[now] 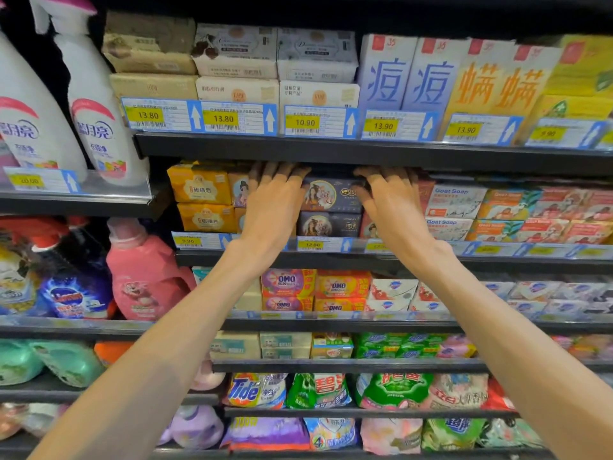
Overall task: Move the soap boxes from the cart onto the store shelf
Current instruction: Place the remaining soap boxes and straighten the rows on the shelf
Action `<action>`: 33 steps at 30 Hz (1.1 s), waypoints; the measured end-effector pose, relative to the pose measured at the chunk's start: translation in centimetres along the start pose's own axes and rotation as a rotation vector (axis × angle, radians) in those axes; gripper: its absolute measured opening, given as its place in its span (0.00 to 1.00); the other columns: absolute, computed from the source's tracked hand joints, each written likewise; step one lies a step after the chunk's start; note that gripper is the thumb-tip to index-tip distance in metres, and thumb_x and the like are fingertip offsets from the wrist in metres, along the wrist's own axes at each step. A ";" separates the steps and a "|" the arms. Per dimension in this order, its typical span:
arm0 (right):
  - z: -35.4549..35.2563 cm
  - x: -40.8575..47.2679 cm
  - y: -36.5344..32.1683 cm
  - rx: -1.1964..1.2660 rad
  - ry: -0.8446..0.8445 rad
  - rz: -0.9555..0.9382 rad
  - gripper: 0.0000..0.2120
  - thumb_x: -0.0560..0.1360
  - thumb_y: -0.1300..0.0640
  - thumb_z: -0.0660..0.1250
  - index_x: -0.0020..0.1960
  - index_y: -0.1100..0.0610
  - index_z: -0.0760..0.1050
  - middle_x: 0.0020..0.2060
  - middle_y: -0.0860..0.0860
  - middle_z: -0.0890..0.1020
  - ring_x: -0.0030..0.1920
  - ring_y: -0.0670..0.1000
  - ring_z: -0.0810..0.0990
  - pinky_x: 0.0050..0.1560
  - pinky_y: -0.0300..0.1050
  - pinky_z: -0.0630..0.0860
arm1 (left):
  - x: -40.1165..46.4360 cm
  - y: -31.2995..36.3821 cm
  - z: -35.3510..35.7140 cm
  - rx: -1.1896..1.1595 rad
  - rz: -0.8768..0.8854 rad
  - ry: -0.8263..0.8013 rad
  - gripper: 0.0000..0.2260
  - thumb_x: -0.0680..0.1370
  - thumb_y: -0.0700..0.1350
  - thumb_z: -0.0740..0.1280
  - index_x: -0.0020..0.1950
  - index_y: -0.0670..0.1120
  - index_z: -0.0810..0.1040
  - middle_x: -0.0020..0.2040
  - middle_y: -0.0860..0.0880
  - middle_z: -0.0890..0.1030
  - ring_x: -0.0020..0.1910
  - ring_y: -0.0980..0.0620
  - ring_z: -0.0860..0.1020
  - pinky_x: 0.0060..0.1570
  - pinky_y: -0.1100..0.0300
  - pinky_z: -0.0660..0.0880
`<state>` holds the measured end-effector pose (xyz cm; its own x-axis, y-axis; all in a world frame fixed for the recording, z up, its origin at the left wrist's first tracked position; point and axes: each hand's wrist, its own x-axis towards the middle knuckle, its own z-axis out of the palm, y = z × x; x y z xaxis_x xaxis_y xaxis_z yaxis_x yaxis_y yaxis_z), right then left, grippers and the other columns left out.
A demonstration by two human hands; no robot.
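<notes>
A dark purple soap box with a round portrait lies on top of a matching box on the second shelf. My left hand rests against the upper box's left end, fingers reaching back into the shelf. My right hand lies against its right end, fingers also stretched back under the shelf above. Both sets of fingertips are in shadow, so the exact hold is hard to make out. The cart is out of view.
Yellow soap boxes stand left of my hands, Goat Soap boxes to the right. The shelf above hangs low over my fingers. Detergent bottles fill the left bays, with bagged washing powder below.
</notes>
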<state>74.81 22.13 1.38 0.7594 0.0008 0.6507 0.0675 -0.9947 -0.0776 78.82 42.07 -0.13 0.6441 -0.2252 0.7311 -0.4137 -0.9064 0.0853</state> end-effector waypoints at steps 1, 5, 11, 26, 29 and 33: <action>-0.1 0.1 0.0 0.006 -0.007 -0.002 0.17 0.80 0.49 0.64 0.66 0.55 0.77 0.58 0.59 0.81 0.63 0.64 0.74 0.69 0.60 0.65 | -0.1 0.1 -0.1 0.007 -0.001 0.007 0.16 0.82 0.47 0.62 0.69 0.48 0.77 0.68 0.46 0.79 0.72 0.40 0.70 0.75 0.42 0.59; -0.1 0.3 0.1 0.038 -0.023 -0.004 0.17 0.80 0.49 0.64 0.66 0.54 0.76 0.60 0.59 0.81 0.65 0.63 0.73 0.70 0.60 0.65 | -0.2 0.1 -0.2 0.015 0.012 0.014 0.16 0.82 0.47 0.63 0.69 0.48 0.78 0.67 0.46 0.79 0.71 0.41 0.71 0.74 0.42 0.61; -0.2 0.0 0.3 0.008 0.013 -0.028 0.16 0.80 0.50 0.65 0.63 0.56 0.78 0.57 0.58 0.81 0.62 0.62 0.74 0.66 0.59 0.66 | -0.2 0.2 -0.1 -0.033 -0.020 0.006 0.16 0.82 0.47 0.64 0.70 0.49 0.77 0.69 0.47 0.78 0.73 0.41 0.69 0.75 0.43 0.59; -2.3 -6.8 4.4 0.095 -0.003 -0.024 0.17 0.81 0.56 0.62 0.68 0.59 0.74 0.65 0.55 0.78 0.66 0.56 0.76 0.67 0.50 0.72 | -5.1 9.2 -0.1 -0.295 0.310 -0.070 0.18 0.80 0.40 0.63 0.70 0.42 0.75 0.68 0.46 0.76 0.70 0.46 0.72 0.71 0.52 0.67; -2.5 -7.1 6.0 0.072 -0.037 0.005 0.18 0.80 0.56 0.62 0.69 0.59 0.73 0.67 0.54 0.78 0.66 0.55 0.76 0.66 0.49 0.73 | -4.7 11.8 0.9 -0.270 0.288 -0.148 0.22 0.78 0.40 0.64 0.73 0.41 0.72 0.71 0.45 0.73 0.73 0.46 0.69 0.74 0.53 0.65; -2.4 -7.3 7.5 0.096 -0.073 -0.058 0.18 0.80 0.57 0.60 0.70 0.58 0.72 0.67 0.54 0.77 0.67 0.54 0.75 0.65 0.50 0.73 | -4.8 13.6 1.7 -0.201 0.205 -0.204 0.24 0.77 0.41 0.63 0.74 0.41 0.70 0.74 0.45 0.70 0.75 0.46 0.66 0.74 0.52 0.65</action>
<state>68.23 14.43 -2.19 0.7974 0.0689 0.5996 0.1715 -0.9784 -0.1158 71.16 30.28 -3.61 0.6414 -0.4808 0.5978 -0.6532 -0.7509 0.0969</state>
